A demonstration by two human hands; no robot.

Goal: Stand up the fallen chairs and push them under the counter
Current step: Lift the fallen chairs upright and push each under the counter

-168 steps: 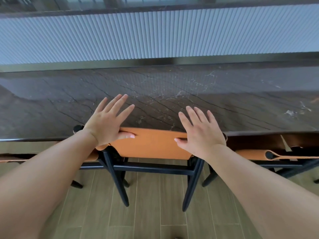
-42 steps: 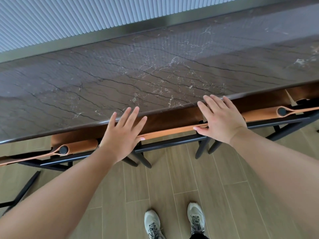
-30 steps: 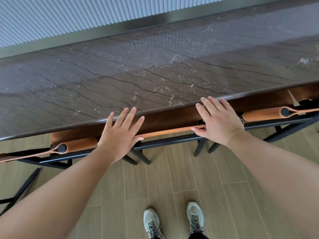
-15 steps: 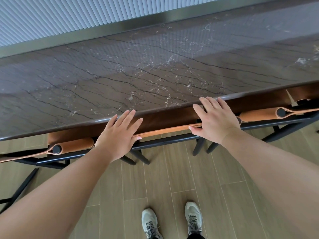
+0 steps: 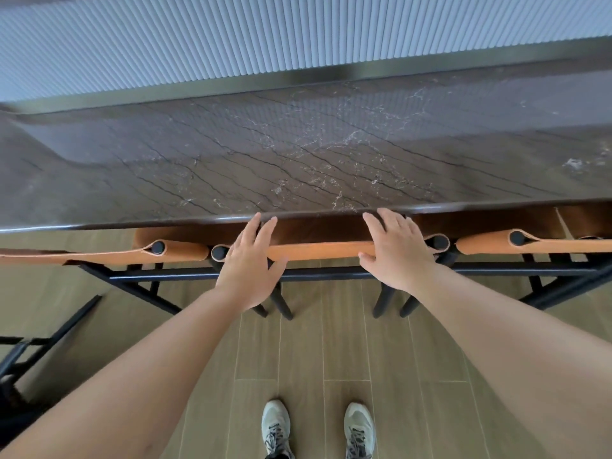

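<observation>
Chair [image 5: 318,251] under counter [image 5: 298,167] | left hand [image 5: 246,263], right hand [image 5: 394,250] grip flat, fingers straight on backrest

Views: one, head-worn
Position: above the near edge of the surface [image 5: 298,167], standing height
Facing: forward and steeply down, wide-angle
Nearness: forearms fill the lower frame; floor [image 5: 347,342] and shoes [image 5: 276,429] directly below

Wood-plank floor [image 5: 347,352] w/ black chair legs [image 5: 379,303] and two grey sneakers [image 5: 276,429] directly on it.
</observation>
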